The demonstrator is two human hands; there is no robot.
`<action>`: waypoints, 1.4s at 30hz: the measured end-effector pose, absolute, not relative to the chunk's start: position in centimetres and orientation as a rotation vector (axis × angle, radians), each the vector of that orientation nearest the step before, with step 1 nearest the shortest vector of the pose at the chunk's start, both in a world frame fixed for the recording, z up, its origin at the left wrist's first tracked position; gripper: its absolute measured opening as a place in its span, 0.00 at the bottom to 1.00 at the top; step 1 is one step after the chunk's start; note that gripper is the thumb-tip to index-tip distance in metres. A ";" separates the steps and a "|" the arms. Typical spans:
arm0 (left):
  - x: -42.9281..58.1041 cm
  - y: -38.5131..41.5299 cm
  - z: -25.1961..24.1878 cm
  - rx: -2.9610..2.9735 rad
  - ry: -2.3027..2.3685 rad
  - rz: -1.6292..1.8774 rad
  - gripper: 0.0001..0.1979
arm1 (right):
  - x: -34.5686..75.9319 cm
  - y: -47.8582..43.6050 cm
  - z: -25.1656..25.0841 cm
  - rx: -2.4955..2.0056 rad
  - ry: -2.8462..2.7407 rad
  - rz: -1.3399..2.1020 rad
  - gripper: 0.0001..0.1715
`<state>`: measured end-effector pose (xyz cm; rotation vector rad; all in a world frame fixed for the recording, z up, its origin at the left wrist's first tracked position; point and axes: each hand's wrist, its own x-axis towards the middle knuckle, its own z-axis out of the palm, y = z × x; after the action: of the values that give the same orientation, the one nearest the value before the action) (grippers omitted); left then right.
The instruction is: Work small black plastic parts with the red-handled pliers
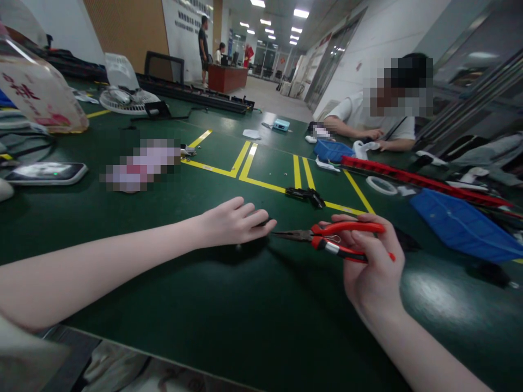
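Right hand (370, 261) gripping red pliers (322, 238); left hand (229, 224) fingers (254, 215) lying extended, steadying dark part (265, 222) at pliers' tips; next seemingly needing fine tip alignment.

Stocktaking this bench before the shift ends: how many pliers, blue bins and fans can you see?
Pliers: 1, held in the right hand
Blue bins: 2
Fan: 1
Total: 4
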<state>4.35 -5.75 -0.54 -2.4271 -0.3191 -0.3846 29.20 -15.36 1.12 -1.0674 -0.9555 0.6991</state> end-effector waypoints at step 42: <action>2.5 -3.1 -2.1 -3.144 -0.920 -0.513 0.18 | 29.5 -16.8 2.5 -0.811 -1.338 1.012 0.11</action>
<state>2.50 -3.06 -2.15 -3.1438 -0.9198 -0.5129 29.52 -16.84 2.48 -0.8113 -1.3375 1.0125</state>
